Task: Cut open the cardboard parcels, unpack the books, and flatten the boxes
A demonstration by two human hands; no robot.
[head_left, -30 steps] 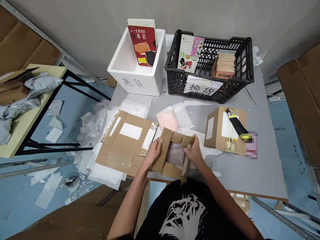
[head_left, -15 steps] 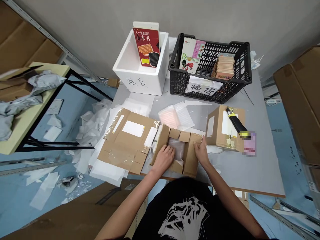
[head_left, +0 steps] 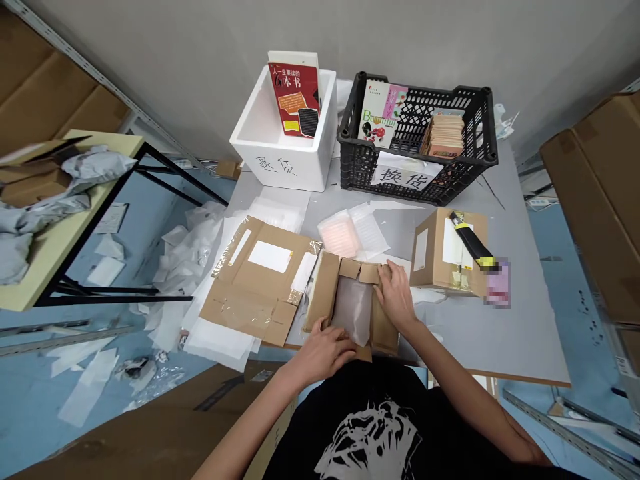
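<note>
An opened cardboard mailer [head_left: 327, 288] lies flat at the table's near edge, with a frosted plastic bag [head_left: 354, 309] in its middle. My left hand [head_left: 323, 351] grips the mailer's near flap, fingers curled over it. My right hand [head_left: 396, 295] presses down on the right flap, its fingers spread flat.
A flattened cardboard box [head_left: 263, 280] lies to the left over white sheets. A small taped box [head_left: 449, 253] with a black and yellow knife [head_left: 473, 243] stands to the right. Behind are a white foam box [head_left: 283, 137] and a black crate [head_left: 417, 143], both holding books.
My left hand slid from the mailer's middle back to its near flap. My right hand moved inward onto the right flap. The mailer now lies flatter, and the plastic bag shows more.
</note>
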